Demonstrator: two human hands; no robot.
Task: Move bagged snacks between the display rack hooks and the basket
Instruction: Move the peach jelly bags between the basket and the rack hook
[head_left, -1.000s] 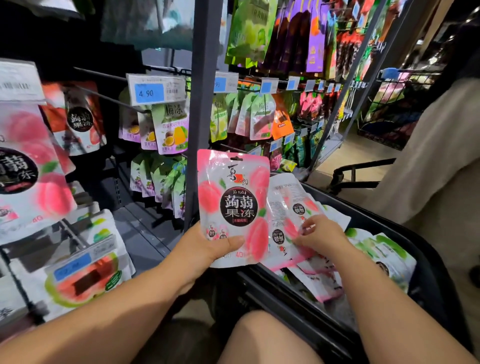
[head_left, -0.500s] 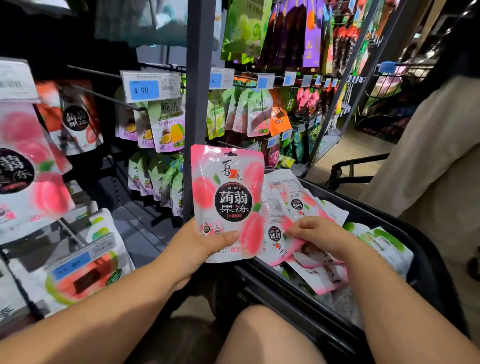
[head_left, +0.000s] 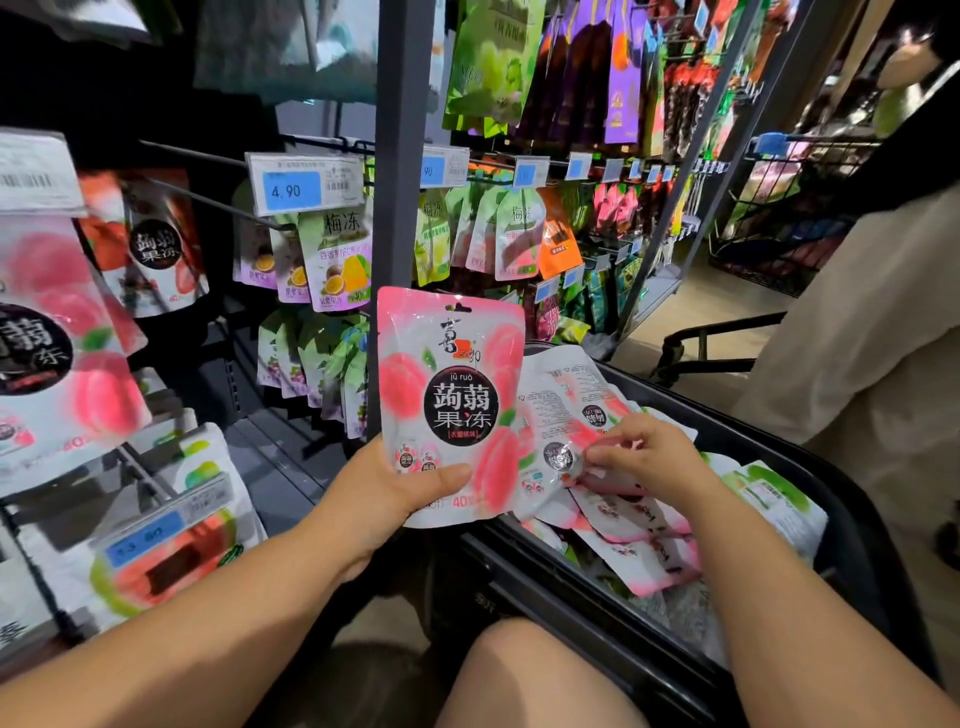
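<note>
**One peach bag up, a second being picked from the basket**

The peach jelly bag (head_left: 451, 400) is standing upright in front of the rack, just above the near rim of the basket (head_left: 550, 587). The left hand (head_left: 395, 488) is gripping it at the bottom edge, thumb pressing across the front and the other fingers curling out of sight behind. Its hang hole (head_left: 457, 307) is sitting free at the top, not on any hook.

Just beside it, the right hand (head_left: 644, 457) is pinching a second peach bag (head_left: 558, 410) between thumb and fingertips near its lower corner. That bag is leaning back-side-out against the first and overlapping the pile of pink bags (head_left: 639, 561) lying loose in the basket. A green bag (head_left: 774, 493) is lying further right.

To the left, matching peach bags (head_left: 57, 353) are hanging on the rack, and a bare hook (head_left: 208, 202) is running out toward the 4.90 price tag (head_left: 304, 183). A person in light clothing (head_left: 857, 364) is standing close at the right.

Judging from this, the bags are probably heading for a hook — and the risks lie there. The slick film is being held only by a corner, so the second bag could be slipping out or dragging neighbours up with it. Two bags stacked crookedly would be leaving their holes misaligned, and the hook tip could be missing or tearing one. With several look-alike flavours nearby, picking the wrong hook is likely too.
</note>
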